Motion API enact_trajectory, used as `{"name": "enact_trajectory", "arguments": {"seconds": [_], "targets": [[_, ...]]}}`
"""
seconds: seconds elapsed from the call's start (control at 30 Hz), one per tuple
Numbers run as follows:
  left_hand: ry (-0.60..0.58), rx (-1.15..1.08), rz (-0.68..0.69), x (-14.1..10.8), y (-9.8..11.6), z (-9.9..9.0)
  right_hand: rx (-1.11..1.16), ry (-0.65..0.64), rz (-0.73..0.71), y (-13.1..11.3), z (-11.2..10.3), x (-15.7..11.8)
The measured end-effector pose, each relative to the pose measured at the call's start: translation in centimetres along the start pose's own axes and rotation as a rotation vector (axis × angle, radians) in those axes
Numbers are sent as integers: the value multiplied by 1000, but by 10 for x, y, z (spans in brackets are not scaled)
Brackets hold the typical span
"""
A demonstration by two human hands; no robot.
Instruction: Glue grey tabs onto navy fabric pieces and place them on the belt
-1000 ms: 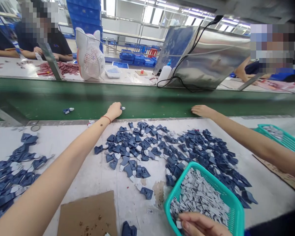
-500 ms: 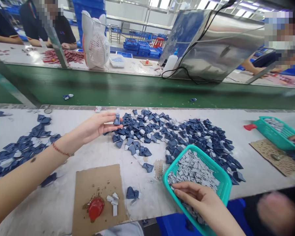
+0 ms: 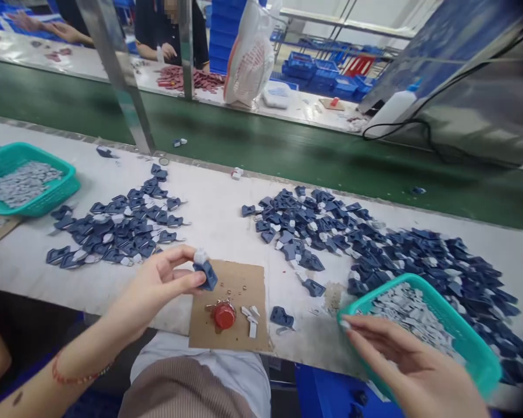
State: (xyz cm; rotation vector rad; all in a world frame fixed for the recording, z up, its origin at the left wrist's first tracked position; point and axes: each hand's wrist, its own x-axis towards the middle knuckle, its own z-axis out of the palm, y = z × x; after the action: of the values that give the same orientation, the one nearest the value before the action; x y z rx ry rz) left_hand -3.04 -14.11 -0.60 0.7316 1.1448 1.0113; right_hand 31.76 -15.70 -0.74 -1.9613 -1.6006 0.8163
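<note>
My left hand (image 3: pixel 157 284) pinches a dark blue plastic part with a pale grey end (image 3: pixel 207 275) between thumb and fingers, above the cardboard's upper left corner. My right hand (image 3: pixel 418 360) is at the near left rim of a green basket (image 3: pixel 464 326) filled with small grey plastic pieces (image 3: pixel 414 310). Between its thumb and index fingertip sits a small pale plastic piece (image 3: pixel 345 325), mostly covered. On the cardboard sheet (image 3: pixel 203 334) lie a red cap (image 3: pixel 225 315), in a wet brownish patch, and a few loose white pieces (image 3: pixel 251 322).
Dark blue parts form a pile (image 3: pixel 122 226) at left and a larger pile (image 3: pixel 331 223) at right. Another green basket (image 3: pixel 65 186) stands far left. Beyond the table runs a green belt (image 3: pixel 287 148), with a metal post (image 3: pixel 128 98) before it. Co-workers sit opposite.
My left hand has come back from the right pile toward the cardboard with the blue part. My right hand has drawn the small piece up to the basket's rim. The view has turned left.
</note>
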Motion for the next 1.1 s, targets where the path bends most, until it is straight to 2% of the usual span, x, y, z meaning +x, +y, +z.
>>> {"name": "enact_trajectory", "arguments": {"seconds": [0.1, 0.17, 0.3, 0.5, 0.67, 0.77, 0.97, 1.03, 1.1], "targets": [[88, -68, -17, -19, -33, -6, 20, -159, -361, -41, 46, -12], [141, -95, -45, -28, -52, -7, 16, -261, -504, -63, 72, -18], [161, -103, -51, -40, -75, -9, -90, -360, -632, -82, 100, -21], [108, -151, 3, -43, -88, -12, -265, -376, -703, -84, 113, -19], [80, -194, 30, -42, -92, -13, -305, -406, -665, -87, 116, -20], [67, -228, 30, -42, -88, -10, -132, -414, -582, -94, 108, -16], [-2, -329, 20, -38, -72, 7, 473, -523, -88, -105, 89, -13], [-39, -359, 18, -36, -69, 15, 592, -552, -7, -107, 86, -15], [-62, -376, 22, -34, -69, 21, 632, -554, 14, -108, 85, -17]]}}
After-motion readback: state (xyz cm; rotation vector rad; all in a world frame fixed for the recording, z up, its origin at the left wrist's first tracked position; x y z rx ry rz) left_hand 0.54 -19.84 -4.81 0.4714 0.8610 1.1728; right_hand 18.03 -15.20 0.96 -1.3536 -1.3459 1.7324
